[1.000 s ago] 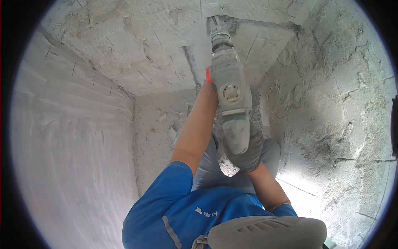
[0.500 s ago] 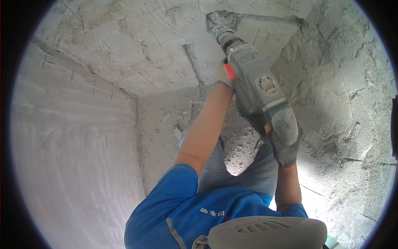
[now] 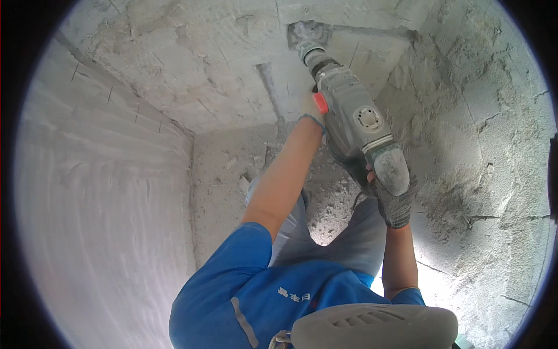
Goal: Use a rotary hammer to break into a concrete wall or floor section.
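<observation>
A dusty grey-green rotary hammer [image 3: 351, 107] with a red part on its left side slants up and away from me. Its collar end meets a square recess [image 3: 314, 30] chipped into the wall ahead; the bit itself is hard to make out. My right hand [image 3: 396, 200], in a grey knit glove, is closed around the rear handle. Farther forward, my left hand [image 3: 312, 109], with a teal glove cuff at the wrist, holds the tool's left side near the front. Most of its fingers are hidden behind the tool body.
A horizontal groove [image 3: 372, 30] runs right from the recess, and a vertical slot [image 3: 267, 87] is cut lower left of it. Rough wall [image 3: 488, 157] rises on the right, smoother wall [image 3: 110, 221] on the left. Rubble [image 3: 331, 212] lies on the floor by my legs.
The rear of the rotary hammer and my right hand have shifted slightly left and up in the picture. Both hands keep their hold, and the tool's front stays at the recess.
</observation>
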{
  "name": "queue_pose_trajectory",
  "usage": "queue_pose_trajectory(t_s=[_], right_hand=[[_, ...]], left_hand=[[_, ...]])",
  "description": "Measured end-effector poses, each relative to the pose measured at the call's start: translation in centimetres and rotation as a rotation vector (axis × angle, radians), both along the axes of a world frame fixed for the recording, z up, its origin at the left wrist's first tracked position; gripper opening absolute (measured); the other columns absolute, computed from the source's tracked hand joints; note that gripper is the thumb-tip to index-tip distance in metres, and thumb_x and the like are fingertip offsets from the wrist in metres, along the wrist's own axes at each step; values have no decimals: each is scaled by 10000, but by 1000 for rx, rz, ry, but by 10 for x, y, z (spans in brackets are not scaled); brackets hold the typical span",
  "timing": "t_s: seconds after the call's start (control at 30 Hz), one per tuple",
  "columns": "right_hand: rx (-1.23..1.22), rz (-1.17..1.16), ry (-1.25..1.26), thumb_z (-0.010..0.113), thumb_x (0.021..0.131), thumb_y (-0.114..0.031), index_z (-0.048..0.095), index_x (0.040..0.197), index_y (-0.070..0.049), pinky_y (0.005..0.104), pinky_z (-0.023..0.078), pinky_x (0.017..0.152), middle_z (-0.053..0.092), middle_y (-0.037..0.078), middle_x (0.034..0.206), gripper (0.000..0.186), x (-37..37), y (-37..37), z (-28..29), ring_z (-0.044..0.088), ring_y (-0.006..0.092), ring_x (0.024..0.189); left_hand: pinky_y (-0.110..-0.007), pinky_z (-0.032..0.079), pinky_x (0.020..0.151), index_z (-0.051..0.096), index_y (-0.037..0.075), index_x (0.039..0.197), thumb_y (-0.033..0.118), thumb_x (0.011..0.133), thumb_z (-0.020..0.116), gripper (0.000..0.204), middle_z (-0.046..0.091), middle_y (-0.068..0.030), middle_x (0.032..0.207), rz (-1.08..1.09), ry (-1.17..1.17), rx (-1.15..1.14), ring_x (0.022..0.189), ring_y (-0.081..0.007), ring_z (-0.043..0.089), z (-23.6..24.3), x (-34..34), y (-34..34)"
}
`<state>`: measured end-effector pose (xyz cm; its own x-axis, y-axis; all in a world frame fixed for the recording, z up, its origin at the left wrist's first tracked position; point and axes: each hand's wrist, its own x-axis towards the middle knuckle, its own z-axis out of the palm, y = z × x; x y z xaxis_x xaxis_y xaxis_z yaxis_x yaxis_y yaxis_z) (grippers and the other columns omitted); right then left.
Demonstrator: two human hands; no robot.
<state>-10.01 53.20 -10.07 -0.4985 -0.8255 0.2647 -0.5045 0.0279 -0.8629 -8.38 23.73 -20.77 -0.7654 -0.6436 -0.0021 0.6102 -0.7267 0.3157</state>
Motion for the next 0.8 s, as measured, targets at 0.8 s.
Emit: queue_pose_trajectory(t_s=[0.8], right_hand=[[37, -35, 236, 682, 749, -191, 579, 1115, -95, 391, 472, 803, 629, 137, 1018, 392, 4, -20, -2, 611, 315, 918]], left_hand=[[-411, 485, 860, 562, 33, 1137, 269, 932, 332, 388, 628, -149, 1061, 105, -304, -20, 955, -293, 611, 24, 1, -13]])
